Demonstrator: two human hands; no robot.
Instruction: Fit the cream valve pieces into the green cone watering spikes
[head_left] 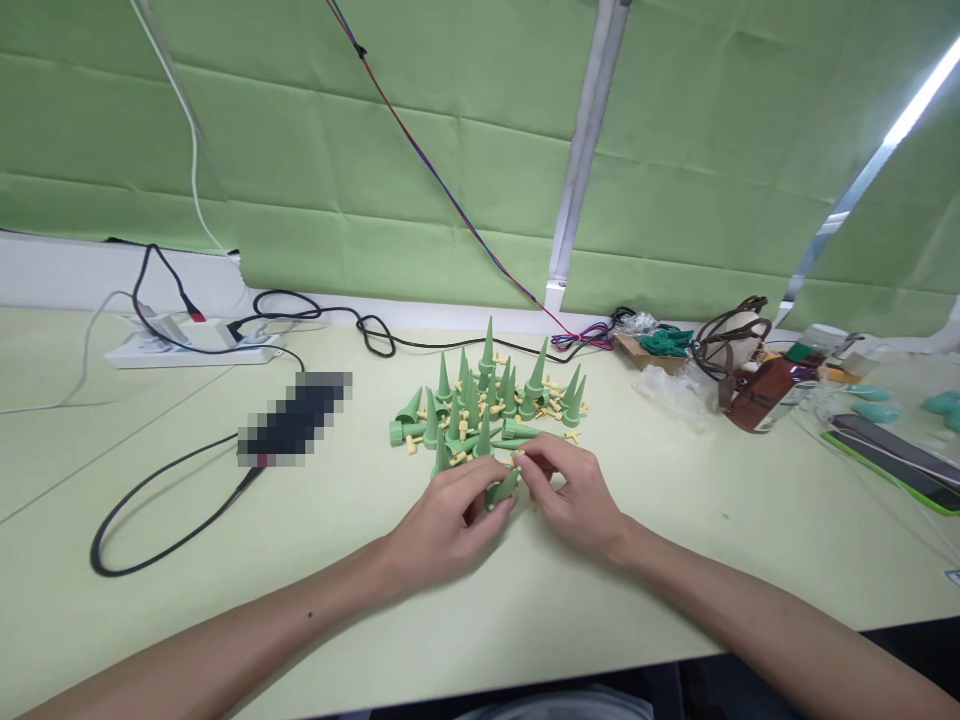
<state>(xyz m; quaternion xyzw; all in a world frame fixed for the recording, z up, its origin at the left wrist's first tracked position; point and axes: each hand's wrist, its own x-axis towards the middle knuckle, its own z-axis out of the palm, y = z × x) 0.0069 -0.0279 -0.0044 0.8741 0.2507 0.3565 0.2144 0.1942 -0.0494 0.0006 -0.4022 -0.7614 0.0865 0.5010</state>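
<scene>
My left hand (455, 515) is closed around a green plastic cone-shaped spike (504, 488), its pointed end tilted up to the right. Close beside it, my right hand (574, 493) has thumb and forefinger pinched together near the cone's tip. A bit of a small pale-yellow piece (518, 456) shows at those fingertips, mostly hidden. Just beyond both hands stands a cluster of similar green spikes (470, 400), many upright and some lying down. Small yellow T-shaped plastic pieces (573, 437) are scattered among them.
Left of the cluster lies a blurred dark device (296, 420) with a looped black cable (101, 540). A white power strip (195, 350) sits at the back left. On the right are a reddish-brown bottle (772, 392), a clear plastic bag (671, 395) and dark flat cases (896, 460).
</scene>
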